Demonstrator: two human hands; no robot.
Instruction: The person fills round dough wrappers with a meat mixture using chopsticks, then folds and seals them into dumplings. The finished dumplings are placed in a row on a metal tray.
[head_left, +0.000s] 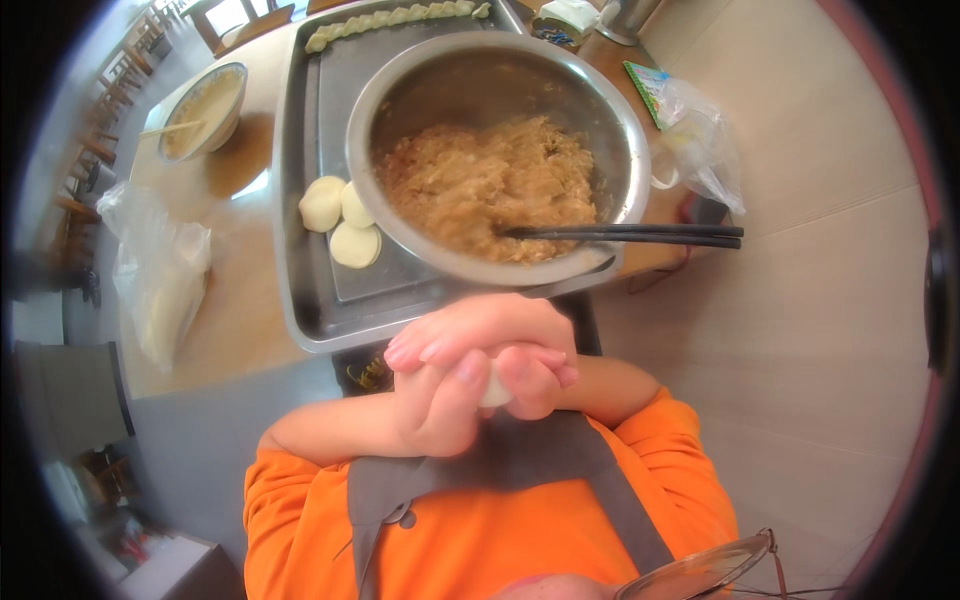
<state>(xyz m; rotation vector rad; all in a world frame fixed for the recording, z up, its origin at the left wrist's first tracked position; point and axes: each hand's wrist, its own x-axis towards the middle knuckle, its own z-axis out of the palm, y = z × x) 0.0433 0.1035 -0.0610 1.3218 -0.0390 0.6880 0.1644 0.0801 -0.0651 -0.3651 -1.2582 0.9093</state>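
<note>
Close before my chest, my left hand (439, 412) and my right hand (536, 382) are pressed together with their fingers overlapping. A pale dumpling (495, 388) shows between my thumbs, most of it covered by my hands. Just beyond them stands a large steel bowl (360, 97) of minced filling (487, 180). Black chopsticks (637, 234) lean in the filling, their ends jutting past the right rim. The bowl rests on a metal tray (315, 330). Several round dough wrappers (355, 245) lie on the tray left of the bowl, some overlapping.
A row of folded dumplings (397, 20) lines the tray's far edge. On the table (240, 330) at left are a patterned bowl (206, 112) with a utensil in it and a plastic bag (161, 277). Another clear bag (694, 142) lies right of the steel bowl, near a wall.
</note>
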